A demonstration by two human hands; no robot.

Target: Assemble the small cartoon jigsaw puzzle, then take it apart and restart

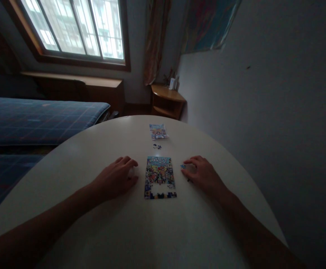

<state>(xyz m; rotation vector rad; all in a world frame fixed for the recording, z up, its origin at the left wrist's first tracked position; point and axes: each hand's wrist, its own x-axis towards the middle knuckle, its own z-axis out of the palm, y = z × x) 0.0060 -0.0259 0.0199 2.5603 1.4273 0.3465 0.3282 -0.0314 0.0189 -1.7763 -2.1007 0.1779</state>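
A small colourful jigsaw puzzle [160, 177] lies flat on the white round table [140, 231] between my hands, with a gap showing in its lower rows. My left hand [117, 178] rests palm down just left of it, fingers loosely curled on the tabletop, holding nothing I can see. My right hand [202, 173] lies to the right of the puzzle, its fingertips pinching a small blue puzzle piece [183, 166]. Another dark piece seems to lie under that hand's fingers.
Farther back on the table lie a printed picture card or bag [158, 131] and a few loose dark pieces [157, 146]. Beyond the table are a blue bed [36, 117], a wooden corner shelf [167, 100], a window and a grey wall on the right.
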